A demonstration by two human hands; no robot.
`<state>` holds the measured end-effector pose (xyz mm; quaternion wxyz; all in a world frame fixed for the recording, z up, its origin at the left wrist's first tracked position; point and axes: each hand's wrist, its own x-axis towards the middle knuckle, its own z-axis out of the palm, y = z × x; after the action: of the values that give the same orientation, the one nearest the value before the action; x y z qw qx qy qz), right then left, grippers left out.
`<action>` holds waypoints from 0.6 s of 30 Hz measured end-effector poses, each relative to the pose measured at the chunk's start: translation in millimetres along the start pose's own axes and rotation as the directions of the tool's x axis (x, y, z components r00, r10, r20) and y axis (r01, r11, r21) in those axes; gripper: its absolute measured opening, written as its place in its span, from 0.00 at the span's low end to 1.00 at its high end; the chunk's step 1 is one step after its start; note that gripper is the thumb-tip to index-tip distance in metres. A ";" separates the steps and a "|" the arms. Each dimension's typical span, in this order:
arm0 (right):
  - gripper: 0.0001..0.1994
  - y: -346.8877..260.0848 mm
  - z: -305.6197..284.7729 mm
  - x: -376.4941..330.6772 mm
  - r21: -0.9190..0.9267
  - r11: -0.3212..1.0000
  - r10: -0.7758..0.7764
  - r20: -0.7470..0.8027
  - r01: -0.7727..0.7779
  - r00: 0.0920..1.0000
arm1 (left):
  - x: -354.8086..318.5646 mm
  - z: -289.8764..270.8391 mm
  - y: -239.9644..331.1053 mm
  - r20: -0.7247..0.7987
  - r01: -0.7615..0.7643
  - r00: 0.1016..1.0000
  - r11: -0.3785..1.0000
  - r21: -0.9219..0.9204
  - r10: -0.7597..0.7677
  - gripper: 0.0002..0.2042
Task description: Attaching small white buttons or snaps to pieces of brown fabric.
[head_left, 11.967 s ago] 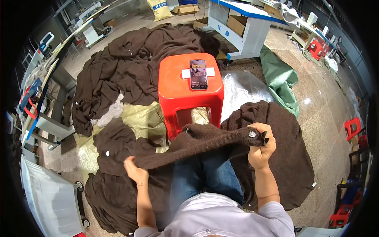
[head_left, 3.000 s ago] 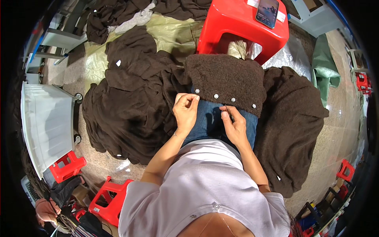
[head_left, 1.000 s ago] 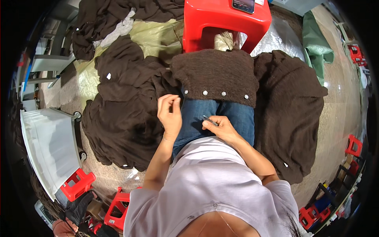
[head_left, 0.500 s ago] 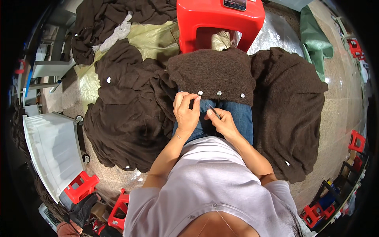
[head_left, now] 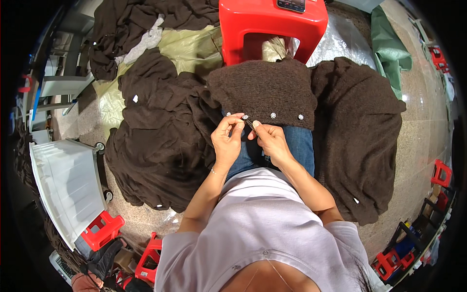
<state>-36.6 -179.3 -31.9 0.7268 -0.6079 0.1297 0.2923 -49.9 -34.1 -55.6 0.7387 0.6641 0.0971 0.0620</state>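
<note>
Across my lap lies a dark brown knitted garment (head_left: 262, 87), with a row of round, sparkly silver buttons (head_left: 273, 116) along its near edge. My left hand (head_left: 227, 141) pinches that edge beside one of the left buttons. In the fingers of my right hand (head_left: 272, 141) is a small, slender dark tool (head_left: 250, 124); its tip is close to the left fingertips, under the button. The tool's exact kind cannot be made out. My two hands almost meet at the edge.
Brown knitwear is heaped on my left (head_left: 155, 141) and draped on my right (head_left: 357, 141). A red stool (head_left: 272, 22) stands ahead with a phone (head_left: 292, 5) on it. A white wheeled bin (head_left: 68, 180) is at far left. Yellowish plastic sheeting (head_left: 187, 48) covers some floor.
My right hand has moved up and left, bringing the dark tool to the garment's edge by the left fingertips. My left hand stays at the edge, slightly shifted.
</note>
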 end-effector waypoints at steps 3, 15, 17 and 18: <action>0.23 -1.4 1.6 0.1 -0.029 1.000 0.007 -0.009 -0.008 1.000 | -1.1 -0.7 0.1 0.016 -0.013 1.000 1.000 0.001 0.013 0.03; 0.23 3.3 -5.0 -14.6 -0.149 0.989 -0.015 0.043 0.022 0.999 | -3.6 -4.0 3.0 -0.053 0.001 0.999 0.998 0.056 0.002 0.01; 0.24 7.1 -13.7 -28.9 -0.117 0.992 0.059 0.108 -0.046 0.992 | -2.8 -9.0 3.1 -0.113 -0.123 0.980 0.945 0.303 0.164 0.04; 0.24 12.2 -19.0 -34.0 -0.044 0.997 0.067 0.116 -0.063 0.991 | -4.2 -7.3 2.6 -0.088 -0.207 0.957 0.863 0.460 0.276 0.04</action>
<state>-67.6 -205.6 -27.5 0.7108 -0.5996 0.1006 0.3536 -55.5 -27.7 -53.5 0.5435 0.8159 0.0802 0.1804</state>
